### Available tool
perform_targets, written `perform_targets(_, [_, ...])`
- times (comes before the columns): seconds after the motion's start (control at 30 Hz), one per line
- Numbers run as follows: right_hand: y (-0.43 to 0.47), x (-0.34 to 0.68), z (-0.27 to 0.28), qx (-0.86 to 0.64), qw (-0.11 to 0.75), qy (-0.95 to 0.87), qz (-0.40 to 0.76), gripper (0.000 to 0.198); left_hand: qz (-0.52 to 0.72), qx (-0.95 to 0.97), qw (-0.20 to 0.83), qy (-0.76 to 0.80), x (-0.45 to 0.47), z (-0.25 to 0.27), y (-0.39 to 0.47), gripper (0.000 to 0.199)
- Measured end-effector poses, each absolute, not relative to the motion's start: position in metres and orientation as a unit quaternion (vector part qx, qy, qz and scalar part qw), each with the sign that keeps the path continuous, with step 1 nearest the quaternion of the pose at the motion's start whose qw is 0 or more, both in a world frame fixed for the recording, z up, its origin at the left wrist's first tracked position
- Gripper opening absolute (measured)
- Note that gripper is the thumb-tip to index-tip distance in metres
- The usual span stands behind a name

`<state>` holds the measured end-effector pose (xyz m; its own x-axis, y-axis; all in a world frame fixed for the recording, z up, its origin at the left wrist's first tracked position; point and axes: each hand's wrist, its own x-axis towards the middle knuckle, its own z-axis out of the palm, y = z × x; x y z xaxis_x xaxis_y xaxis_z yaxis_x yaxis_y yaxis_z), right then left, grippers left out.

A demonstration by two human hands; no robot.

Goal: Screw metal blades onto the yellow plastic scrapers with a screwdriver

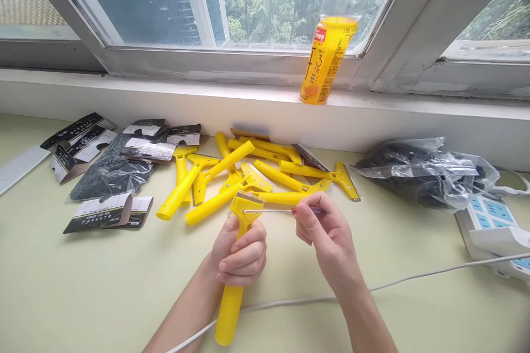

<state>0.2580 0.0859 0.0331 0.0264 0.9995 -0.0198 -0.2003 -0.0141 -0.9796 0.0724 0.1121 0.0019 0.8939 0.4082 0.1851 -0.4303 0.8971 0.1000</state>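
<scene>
My left hand [243, 256] is wrapped round the handle of a yellow scraper [229, 314], whose wide head points up and away from me. A screwdriver [271, 211] lies pinched in my right hand [327, 231], its thin metal shaft level and pointing left. The shaft's tip meets the face of the scraper head, near its left side. Fingers cover most of the red screwdriver handle. Just beyond both hands lies a loose pile of several more yellow scrapers [215, 198], some with metal blades showing.
Black-and-white cardboard packaging [97, 212] and a clear bag of black items [111, 168] lie left. Another bag [418, 174] and a power strip [492, 220] sit right. A white cable [298, 301] crosses the table in front. A bottle [329, 60] stands on the sill.
</scene>
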Motion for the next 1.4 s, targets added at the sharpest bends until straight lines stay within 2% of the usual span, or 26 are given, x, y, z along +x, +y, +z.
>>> perform_targets(0.37, [0.09, 0.253, 0.041, -0.423, 0.604, -0.426, 0.523, 0.02, 0.245, 0.037, 0.963, -0.104, 0.067, -0.01, 0.113, 0.057])
perform_targets(0.6, [0.087, 0.256, 0.04, -0.448, 0.596, -0.397, 0.536, 0.024, 0.235, 0.076, 0.968, -0.034, 0.058, -0.032, 0.108, 0.064])
perform_targets(0.73, [0.084, 0.252, 0.041, -0.469, 0.572, -0.386, 0.551, 0.032, 0.221, 0.054, 0.968, -0.106, 0.057, -0.036, 0.108, 0.064])
perform_targets(0.9, [0.08, 0.246, 0.045, -0.52, 0.553, -0.361, 0.542, 0.047, 0.233, 0.112, 0.965, -0.046, 0.053, -0.044, 0.108, 0.069])
perform_targets(1.03, [0.081, 0.246, 0.04, -0.502, 0.54, -0.406, 0.54, 0.05, 0.221, 0.101, 0.968, -0.066, 0.051, -0.053, 0.108, 0.072])
perform_targets(1.23, [0.083, 0.245, 0.036, -0.508, 0.563, -0.457, 0.464, 0.069, 0.202, 0.081, 0.972, -0.088, 0.053, -0.05, 0.106, 0.069])
perform_targets(1.4, [0.082, 0.241, 0.039, -0.502, 0.575, -0.437, 0.476, 0.067, 0.236, 0.128, 0.955, -0.123, 0.059, -0.037, 0.108, 0.071])
